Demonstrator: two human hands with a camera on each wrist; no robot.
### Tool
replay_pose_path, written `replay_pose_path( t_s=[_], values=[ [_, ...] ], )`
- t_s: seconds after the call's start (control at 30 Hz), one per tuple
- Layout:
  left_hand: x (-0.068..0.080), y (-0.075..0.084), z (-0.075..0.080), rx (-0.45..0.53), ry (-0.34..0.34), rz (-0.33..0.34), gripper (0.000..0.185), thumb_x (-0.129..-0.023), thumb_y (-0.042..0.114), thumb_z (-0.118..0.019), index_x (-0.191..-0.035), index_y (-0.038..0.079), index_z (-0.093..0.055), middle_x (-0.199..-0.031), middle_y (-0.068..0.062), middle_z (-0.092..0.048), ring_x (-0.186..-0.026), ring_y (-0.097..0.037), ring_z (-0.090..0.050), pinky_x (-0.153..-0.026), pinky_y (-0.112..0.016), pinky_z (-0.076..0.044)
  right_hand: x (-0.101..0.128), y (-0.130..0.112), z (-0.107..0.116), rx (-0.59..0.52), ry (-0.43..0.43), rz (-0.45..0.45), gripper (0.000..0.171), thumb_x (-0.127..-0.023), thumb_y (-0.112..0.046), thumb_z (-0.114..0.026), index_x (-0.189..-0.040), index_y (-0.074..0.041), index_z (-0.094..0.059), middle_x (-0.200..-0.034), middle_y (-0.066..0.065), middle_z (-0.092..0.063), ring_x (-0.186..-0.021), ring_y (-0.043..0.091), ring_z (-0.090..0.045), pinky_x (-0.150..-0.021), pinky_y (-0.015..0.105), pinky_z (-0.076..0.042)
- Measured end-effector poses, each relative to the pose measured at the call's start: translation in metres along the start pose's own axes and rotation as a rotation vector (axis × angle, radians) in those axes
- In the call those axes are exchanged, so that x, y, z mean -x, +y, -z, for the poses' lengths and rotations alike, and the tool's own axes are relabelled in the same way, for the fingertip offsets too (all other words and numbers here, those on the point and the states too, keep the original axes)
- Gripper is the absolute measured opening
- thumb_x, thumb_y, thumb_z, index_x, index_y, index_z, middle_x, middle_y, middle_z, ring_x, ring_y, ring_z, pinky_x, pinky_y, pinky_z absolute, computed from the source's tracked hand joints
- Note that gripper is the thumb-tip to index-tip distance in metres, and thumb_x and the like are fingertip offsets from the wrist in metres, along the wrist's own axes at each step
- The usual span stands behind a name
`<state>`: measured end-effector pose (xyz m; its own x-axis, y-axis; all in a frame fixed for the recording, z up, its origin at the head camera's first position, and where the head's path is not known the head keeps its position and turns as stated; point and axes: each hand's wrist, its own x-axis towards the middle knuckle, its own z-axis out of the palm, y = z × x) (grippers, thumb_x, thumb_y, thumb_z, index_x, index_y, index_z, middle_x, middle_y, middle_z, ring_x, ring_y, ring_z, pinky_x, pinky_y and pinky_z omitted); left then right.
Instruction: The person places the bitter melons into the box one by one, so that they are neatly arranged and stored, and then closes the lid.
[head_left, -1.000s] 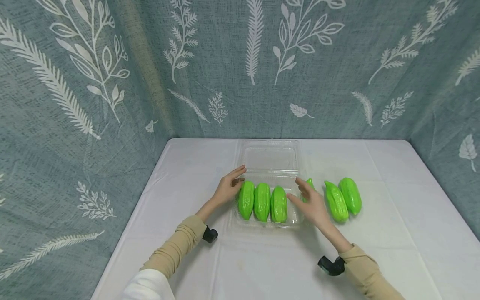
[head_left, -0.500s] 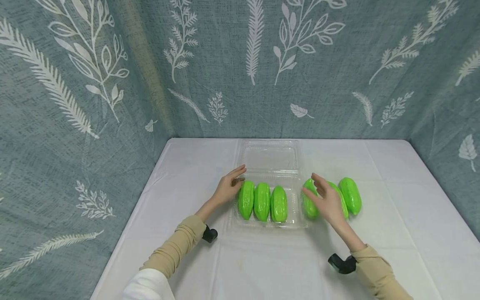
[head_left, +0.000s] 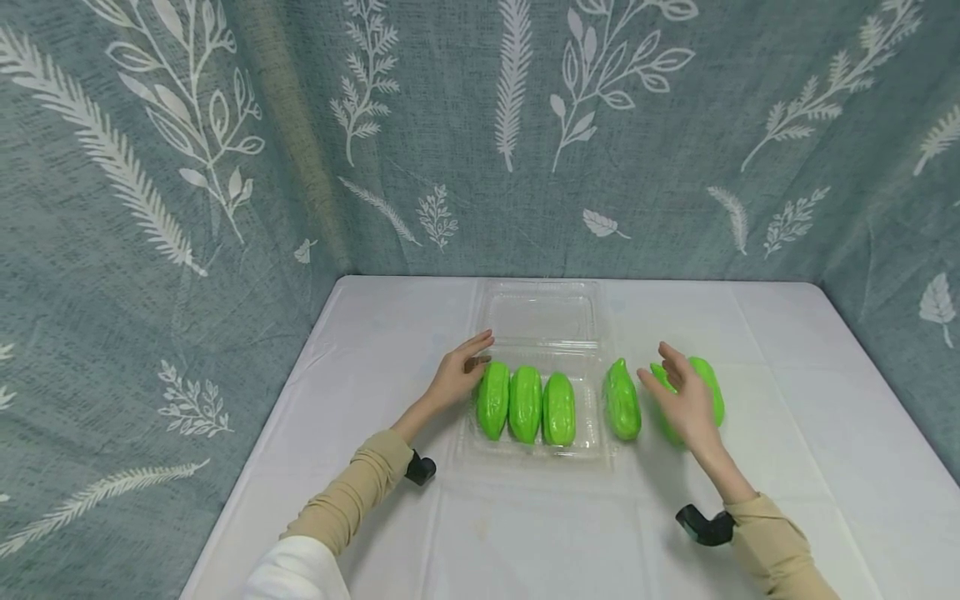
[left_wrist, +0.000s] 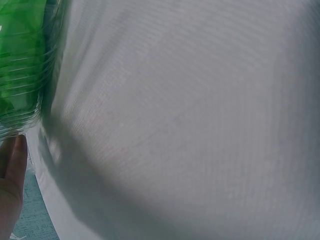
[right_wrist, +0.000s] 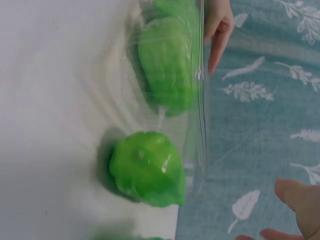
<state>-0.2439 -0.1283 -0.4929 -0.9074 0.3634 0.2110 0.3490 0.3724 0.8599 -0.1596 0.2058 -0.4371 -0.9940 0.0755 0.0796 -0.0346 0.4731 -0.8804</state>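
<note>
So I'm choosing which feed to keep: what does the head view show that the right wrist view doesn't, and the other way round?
Only the head view shows the whole table, both hands, the left hand touching the tray and the right hand open over the two rightmost gourds. Only the right wrist view shows the loose gourd end-on, lying just outside the tray wall. Both show green gourds inside the clear tray, the loose one beside it, and the leaf-print cloth.

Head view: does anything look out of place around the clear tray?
One green gourd lies just outside the clear tray, against its right edge, while three sit in a neat row inside. Nothing looks spilled or damaged.
</note>
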Motion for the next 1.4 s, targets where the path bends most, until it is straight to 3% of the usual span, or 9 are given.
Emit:
replay_pose_path(
  t_s=[0.2, 0.5, 0.77, 1.03, 1.23, 1.4],
  values=[
    [0.001, 0.004, 0.000, -0.027, -0.007, 0.002, 0.046, -0.091, -0.009, -0.046, -0.137, -0.009, -0.042, -0.151, -0.019, -0.034, -0.118, -0.038, -0.057, -0.105, -0.040, -0.047, 0.001, 0.006, 0.010, 0.073, 0.075, -0.002, 0.065, -0.094, -0.027, -0.058, -0.145, 0.003, -0.030, -0.148, 0.028, -0.034, -0.135, 0.044, -0.035, -0.113, 0.050, -0.036],
    [0.004, -0.005, 0.000, 0.011, 0.016, -0.109, 0.046, -0.091, -0.005, -0.045, -0.137, -0.006, -0.044, -0.150, -0.015, -0.037, -0.114, -0.035, -0.060, -0.101, -0.033, -0.051, 0.000, 0.013, 0.026, 0.120, 0.146, -0.002, 0.065, -0.095, -0.029, -0.056, -0.145, 0.004, -0.030, -0.147, 0.028, -0.035, -0.133, 0.047, -0.037, -0.111, 0.053, -0.037],
    [0.004, 0.005, -0.001, -0.023, 0.012, -0.024, 0.047, -0.089, -0.012, -0.047, -0.136, -0.010, -0.043, -0.149, -0.022, -0.035, -0.116, -0.041, -0.058, -0.103, -0.043, -0.048, -0.001, 0.018, 0.037, 0.120, 0.194, -0.045, 0.064, -0.096, -0.029, -0.055, -0.146, 0.003, -0.029, -0.149, 0.026, -0.033, -0.134, 0.046, -0.036, -0.111, 0.053, -0.037],
    [0.012, 0.036, 0.006, -0.002, -0.018, -0.029, 0.045, -0.088, -0.015, -0.044, -0.133, -0.018, -0.040, -0.147, -0.032, -0.032, -0.115, -0.048, -0.054, -0.103, -0.046, -0.047, -0.004, 0.029, 0.044, 0.153, 0.199, -0.155, 0.065, -0.097, -0.028, -0.051, -0.147, 0.003, -0.025, -0.150, 0.028, -0.029, -0.135, 0.048, -0.033, -0.112, 0.055, -0.034],
    [0.014, 0.040, 0.006, 0.005, -0.018, -0.025, 0.045, -0.088, -0.015, -0.044, -0.133, -0.018, -0.040, -0.146, -0.031, -0.033, -0.115, -0.048, -0.054, -0.103, -0.047, -0.047, -0.005, 0.040, 0.045, 0.195, 0.185, -0.210, 0.065, -0.097, -0.027, -0.050, -0.146, 0.007, -0.024, -0.148, 0.031, -0.028, -0.132, 0.052, -0.033, -0.110, 0.059, -0.035],
    [0.014, 0.039, 0.006, 0.024, -0.017, -0.020, 0.045, -0.089, -0.015, -0.044, -0.133, -0.017, -0.040, -0.147, -0.030, -0.032, -0.116, -0.048, -0.053, -0.104, -0.048, -0.046, -0.006, 0.047, 0.045, 0.220, 0.120, -0.261, 0.064, -0.098, -0.026, -0.048, -0.147, 0.007, -0.022, -0.149, 0.032, -0.026, -0.132, 0.053, -0.032, -0.109, 0.060, -0.035]
  ],
)
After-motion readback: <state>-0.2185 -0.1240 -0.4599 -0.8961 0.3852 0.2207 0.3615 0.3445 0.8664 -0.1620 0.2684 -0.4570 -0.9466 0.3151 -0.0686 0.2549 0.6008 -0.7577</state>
